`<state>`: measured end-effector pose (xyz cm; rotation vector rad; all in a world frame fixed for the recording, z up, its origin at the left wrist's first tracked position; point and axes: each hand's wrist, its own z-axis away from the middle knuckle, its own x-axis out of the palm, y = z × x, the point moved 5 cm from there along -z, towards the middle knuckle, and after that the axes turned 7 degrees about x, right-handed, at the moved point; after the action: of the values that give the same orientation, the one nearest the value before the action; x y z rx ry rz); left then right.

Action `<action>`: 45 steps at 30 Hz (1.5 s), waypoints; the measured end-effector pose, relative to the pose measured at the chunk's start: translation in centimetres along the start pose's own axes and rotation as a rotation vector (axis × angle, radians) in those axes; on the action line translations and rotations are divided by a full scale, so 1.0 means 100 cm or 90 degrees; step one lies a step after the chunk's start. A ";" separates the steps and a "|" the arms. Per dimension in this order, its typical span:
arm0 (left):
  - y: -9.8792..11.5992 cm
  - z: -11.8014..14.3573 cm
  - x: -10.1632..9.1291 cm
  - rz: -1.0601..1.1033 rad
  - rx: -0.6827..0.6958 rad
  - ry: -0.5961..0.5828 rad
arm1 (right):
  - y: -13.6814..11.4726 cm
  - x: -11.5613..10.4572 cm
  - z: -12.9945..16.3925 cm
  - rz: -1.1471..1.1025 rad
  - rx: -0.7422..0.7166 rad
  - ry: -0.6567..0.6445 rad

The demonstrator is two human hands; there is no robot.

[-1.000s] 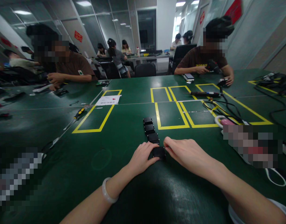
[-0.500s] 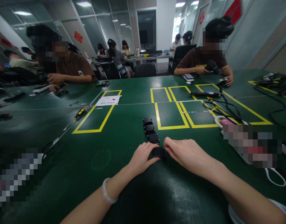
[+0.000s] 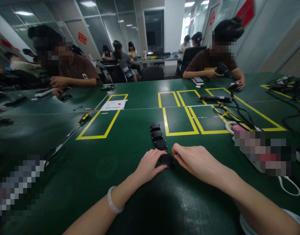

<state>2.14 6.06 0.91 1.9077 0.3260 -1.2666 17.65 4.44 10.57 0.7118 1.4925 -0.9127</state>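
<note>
While the left hand (image 3: 150, 163) spans the nearest black module (image 3: 167, 159), this piece lies on the green tabletop (image 3: 130, 130) at the near end of a short row. That hand's grip is clamped on the module, thumb along the near edge and fingers along the far one. At its right edge sits the right hand (image 3: 195, 160), fingers curled; whether its grip is together or closed on something small, I cannot tell. Three more black modules (image 3: 157, 134) run away beyond it, slightly leftward. Farther out, yellow tape outlines (image 3: 182, 134) mark the surface, a printed paper sheet (image 3: 113, 105) lying across one at left, beside a yellow-and-black-handled screwdriver (image 3: 83, 118). Across the tabletop, a co-worker in a brown T-shirt (image 3: 201, 62) holds a dark tool (image 3: 223, 70).
</note>
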 end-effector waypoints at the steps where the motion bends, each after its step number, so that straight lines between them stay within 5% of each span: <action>1: 0.000 0.000 0.000 0.000 0.001 0.002 | 0.000 -0.001 0.000 -0.005 -0.003 0.007; 45: 0.001 0.001 -0.002 0.008 0.002 0.014 | -0.005 -0.005 0.002 -0.016 -0.026 0.003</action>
<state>2.10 5.93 1.10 1.9251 0.3233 -1.2392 17.40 4.06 11.13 0.6674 1.5235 -0.8980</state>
